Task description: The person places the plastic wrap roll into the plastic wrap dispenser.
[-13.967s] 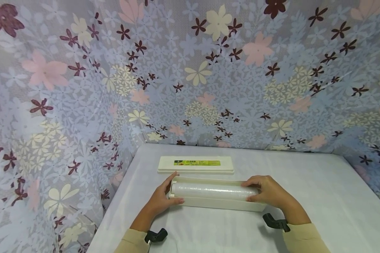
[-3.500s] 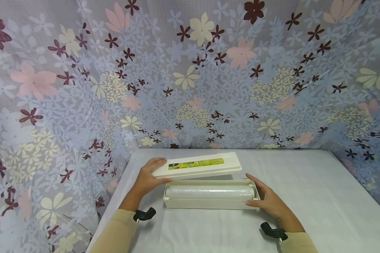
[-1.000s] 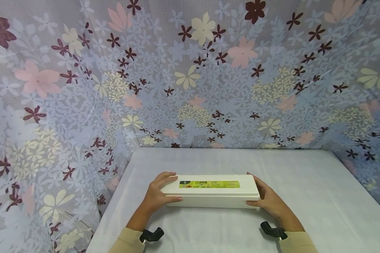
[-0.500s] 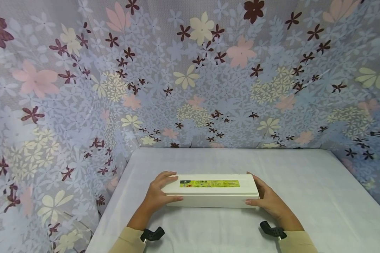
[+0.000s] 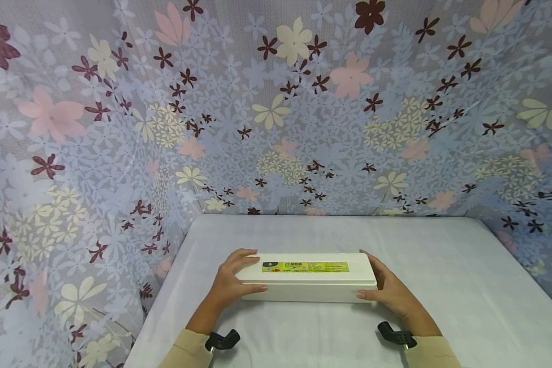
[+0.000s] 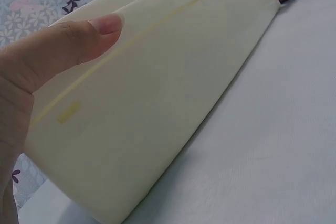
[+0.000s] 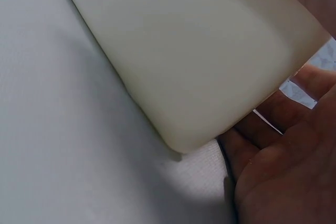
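Observation:
A long white cling film box [image 5: 308, 293] sits crosswise on the table, its lid [image 5: 303, 277] on top with a yellow-green label [image 5: 305, 267]. The roll inside is hidden. My left hand [image 5: 227, 280] grips the left end, fingers over the back edge and thumb along the front. In the left wrist view that thumb [image 6: 86, 40] lies at the seam between lid [image 6: 157, 1] and box [image 6: 157, 87]. At the other end my right hand [image 5: 392, 291] holds the box, thumb in front and fingers behind. The right wrist view shows its fingers [image 7: 262, 124] around the box's end [image 7: 178, 72].
White cloth covers the table [image 5: 313, 337]. A flowered curtain [image 5: 276, 128] hangs behind the table and along its left side. Each wrist carries a black camera mount, the left mount [image 5: 223, 341] and the right mount [image 5: 397, 336].
The lid lay behind the box, with the clear film roll exposed. My left hand lifted it and set it on top, covering the roll. During the last second almost nothing has moved.

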### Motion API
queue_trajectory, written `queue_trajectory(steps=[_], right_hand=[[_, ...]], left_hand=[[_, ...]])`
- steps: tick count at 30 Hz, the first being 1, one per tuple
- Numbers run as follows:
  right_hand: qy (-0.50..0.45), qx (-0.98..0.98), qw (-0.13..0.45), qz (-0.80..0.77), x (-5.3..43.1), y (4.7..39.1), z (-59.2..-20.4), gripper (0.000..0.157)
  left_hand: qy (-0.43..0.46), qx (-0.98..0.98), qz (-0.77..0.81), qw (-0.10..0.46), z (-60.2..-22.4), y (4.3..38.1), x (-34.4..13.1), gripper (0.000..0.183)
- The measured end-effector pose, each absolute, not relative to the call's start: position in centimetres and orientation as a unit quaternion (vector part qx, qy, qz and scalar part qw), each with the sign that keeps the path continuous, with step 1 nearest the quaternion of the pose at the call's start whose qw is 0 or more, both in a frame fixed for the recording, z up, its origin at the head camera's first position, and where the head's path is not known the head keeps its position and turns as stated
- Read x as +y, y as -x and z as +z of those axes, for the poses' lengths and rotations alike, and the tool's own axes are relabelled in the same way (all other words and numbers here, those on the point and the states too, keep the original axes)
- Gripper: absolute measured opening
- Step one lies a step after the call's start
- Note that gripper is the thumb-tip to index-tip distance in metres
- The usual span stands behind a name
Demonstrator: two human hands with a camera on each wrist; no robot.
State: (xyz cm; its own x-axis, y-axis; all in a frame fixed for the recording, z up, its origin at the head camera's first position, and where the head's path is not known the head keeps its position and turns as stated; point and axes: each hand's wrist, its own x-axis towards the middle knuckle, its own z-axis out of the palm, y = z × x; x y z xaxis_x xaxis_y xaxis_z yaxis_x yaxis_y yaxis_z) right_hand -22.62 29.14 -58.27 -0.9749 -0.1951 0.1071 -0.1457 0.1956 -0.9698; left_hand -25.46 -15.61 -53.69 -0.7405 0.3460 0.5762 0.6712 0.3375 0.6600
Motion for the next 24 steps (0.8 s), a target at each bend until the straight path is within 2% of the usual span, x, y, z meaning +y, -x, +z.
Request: queue_trajectory(steps=[3,10,17,24], right_hand=[[0.12,0.766,0.015,-0.631,29.2,22.6,-58.3,0.116],[0.16,0.732,-0.013,-0.662,28.9,22.6,-58.2,0.115],[0.168,0.725,-0.055,-0.666,28.5,22.2,-57.4,0.105],[0.183,0.72,-0.06,-0.666,28.2,21.9,-56.8,0.099]], left_hand=[[0.32,-0.796,-0.483,0.175,-53.1,25.1,-15.2,0.072],[0.321,-0.797,-0.481,0.174,-55.1,26.6,-15.5,0.074],[0.321,-0.801,-0.48,0.16,-55.3,26.7,-15.7,0.072],[0.323,-0.803,-0.473,0.164,-55.3,26.9,-15.7,0.072]])
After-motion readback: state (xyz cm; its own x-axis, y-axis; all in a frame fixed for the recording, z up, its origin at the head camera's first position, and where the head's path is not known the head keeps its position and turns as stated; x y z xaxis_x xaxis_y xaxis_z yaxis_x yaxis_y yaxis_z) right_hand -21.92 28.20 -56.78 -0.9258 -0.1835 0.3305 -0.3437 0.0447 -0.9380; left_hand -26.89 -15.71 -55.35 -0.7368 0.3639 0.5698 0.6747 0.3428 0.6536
